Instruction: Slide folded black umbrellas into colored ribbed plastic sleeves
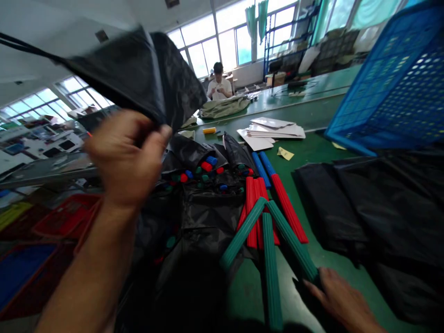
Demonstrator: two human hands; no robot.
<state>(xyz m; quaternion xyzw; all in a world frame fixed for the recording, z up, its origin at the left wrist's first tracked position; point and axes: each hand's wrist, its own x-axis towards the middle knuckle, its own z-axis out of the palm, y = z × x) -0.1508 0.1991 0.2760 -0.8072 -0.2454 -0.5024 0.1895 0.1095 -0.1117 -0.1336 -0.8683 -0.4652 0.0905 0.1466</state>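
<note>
While the left hand (126, 157) pinches black fabric (132, 74), right hand (342, 300) open, touching a green rod (294, 243) (ribbed)

green ribbed rods (271, 273): 3 | blue-tipped red rods (287, 208): 2 | hands (126, 157): 2

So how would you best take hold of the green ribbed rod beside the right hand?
The green ribbed rod is probably best gripped at its near end, from above, by the right hand: that end lies closest, and the slim shaft suits closed fingers.
</note>
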